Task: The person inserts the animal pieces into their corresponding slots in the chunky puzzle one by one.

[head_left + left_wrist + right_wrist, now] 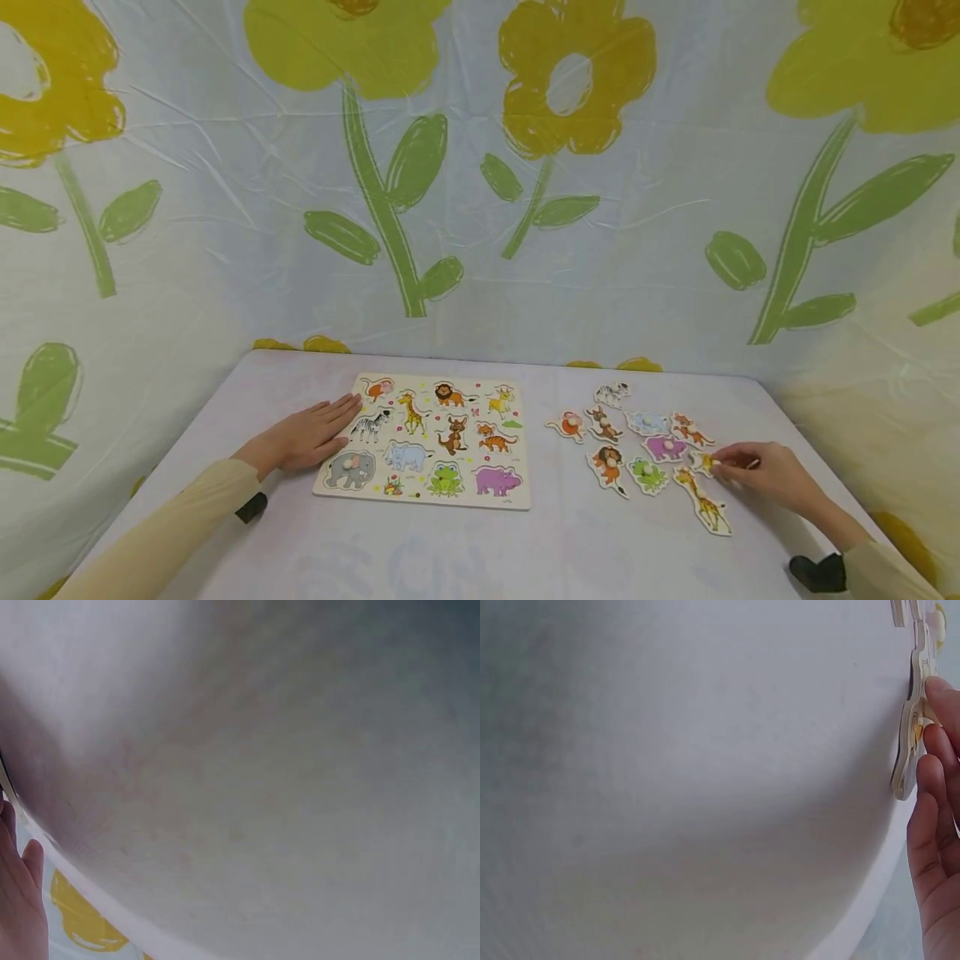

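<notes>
My left hand [315, 435] lies with straight fingers along the left side of a wooden animal puzzle board [420, 498], fingertips on its edge. In the left wrist view only part of that hand [21, 900] shows at the lower left. A grey elephant piece [351, 472] with a knob sits in the board's lower left corner. On the right, my right hand [772, 477] pinches a small yellow goat piece [701, 461] between thumb and fingers, its right part hidden by the fingertips. A giraffe piece [705, 502] lies just below it.
Other loose knobbed pieces lie around: a purple hippo [665, 449], a green frog [648, 477], a lion [609, 472], a kangaroo [602, 423], a monkey [567, 427], a zebra [611, 394], a tiger [690, 431] and a pale blue animal [647, 422]. A flowered cloth [637, 292] hangs behind the table.
</notes>
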A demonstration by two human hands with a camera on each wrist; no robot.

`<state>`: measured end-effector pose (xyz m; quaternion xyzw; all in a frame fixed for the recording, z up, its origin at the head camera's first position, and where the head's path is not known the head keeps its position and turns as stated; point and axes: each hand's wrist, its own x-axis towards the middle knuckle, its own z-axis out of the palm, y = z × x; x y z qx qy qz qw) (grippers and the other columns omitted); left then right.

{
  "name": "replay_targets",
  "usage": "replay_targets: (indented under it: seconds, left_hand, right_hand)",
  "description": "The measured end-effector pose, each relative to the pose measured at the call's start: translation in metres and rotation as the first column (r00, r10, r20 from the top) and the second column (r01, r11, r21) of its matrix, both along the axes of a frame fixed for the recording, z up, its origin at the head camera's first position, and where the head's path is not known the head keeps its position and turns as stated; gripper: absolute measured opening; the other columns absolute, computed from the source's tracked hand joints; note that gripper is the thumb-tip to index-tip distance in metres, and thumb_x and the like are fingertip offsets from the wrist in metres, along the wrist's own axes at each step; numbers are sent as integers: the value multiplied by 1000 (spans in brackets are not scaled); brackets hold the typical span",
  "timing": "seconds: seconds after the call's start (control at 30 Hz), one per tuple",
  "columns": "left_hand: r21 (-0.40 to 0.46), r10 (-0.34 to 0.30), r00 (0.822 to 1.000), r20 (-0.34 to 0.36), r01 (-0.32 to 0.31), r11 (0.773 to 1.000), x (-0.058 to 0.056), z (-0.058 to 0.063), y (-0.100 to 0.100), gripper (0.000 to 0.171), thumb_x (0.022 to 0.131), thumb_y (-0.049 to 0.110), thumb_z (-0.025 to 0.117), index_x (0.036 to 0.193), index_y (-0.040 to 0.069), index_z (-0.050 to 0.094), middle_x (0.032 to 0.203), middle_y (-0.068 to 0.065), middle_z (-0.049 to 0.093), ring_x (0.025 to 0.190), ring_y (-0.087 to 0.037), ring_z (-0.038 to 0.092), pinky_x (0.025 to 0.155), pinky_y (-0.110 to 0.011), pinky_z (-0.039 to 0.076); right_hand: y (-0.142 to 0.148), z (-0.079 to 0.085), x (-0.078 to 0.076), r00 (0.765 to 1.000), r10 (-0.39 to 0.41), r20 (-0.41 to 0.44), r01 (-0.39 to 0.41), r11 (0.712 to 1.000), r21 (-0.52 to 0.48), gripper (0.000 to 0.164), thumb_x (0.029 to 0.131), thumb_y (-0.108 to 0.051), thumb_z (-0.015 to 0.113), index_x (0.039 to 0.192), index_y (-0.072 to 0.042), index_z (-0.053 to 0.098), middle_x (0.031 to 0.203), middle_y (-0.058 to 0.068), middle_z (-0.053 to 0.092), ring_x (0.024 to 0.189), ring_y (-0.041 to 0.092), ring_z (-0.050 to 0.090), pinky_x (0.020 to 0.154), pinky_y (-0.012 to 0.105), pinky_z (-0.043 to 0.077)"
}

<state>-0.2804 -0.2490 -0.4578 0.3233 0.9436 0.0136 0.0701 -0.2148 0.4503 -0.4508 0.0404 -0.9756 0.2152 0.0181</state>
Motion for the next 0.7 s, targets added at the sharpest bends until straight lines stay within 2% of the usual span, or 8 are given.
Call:
replay_targets:
  seconds: [0.4, 0.7]
  left_hand:
    - [7, 11, 1000, 1, -11, 1000, -1, -4, -1, 65, 102, 41, 37, 152, 3, 21, 161, -13, 19, 148, -33, 19, 118, -53, 23]
    - [14, 11, 1000, -1, -11, 1000, -2, -6, -2, 64, 102, 40, 37, 153, 3, 21, 161, -13, 18, 148, -32, 18, 118, -52, 22]
  right_hand:
    - [2, 5, -2, 999, 14, -48, -14, 1000, 1, 29, 83, -29, 74, 100, -5, 74, 79, -2, 66, 64, -1, 47, 53, 19, 44]
    - [-1, 7, -2, 994, 32, -105, -31, 999, 9, 25, 83, -26, 75, 99, -6, 74, 84, 1, 70, 67, -5, 50, 58, 18, 46]
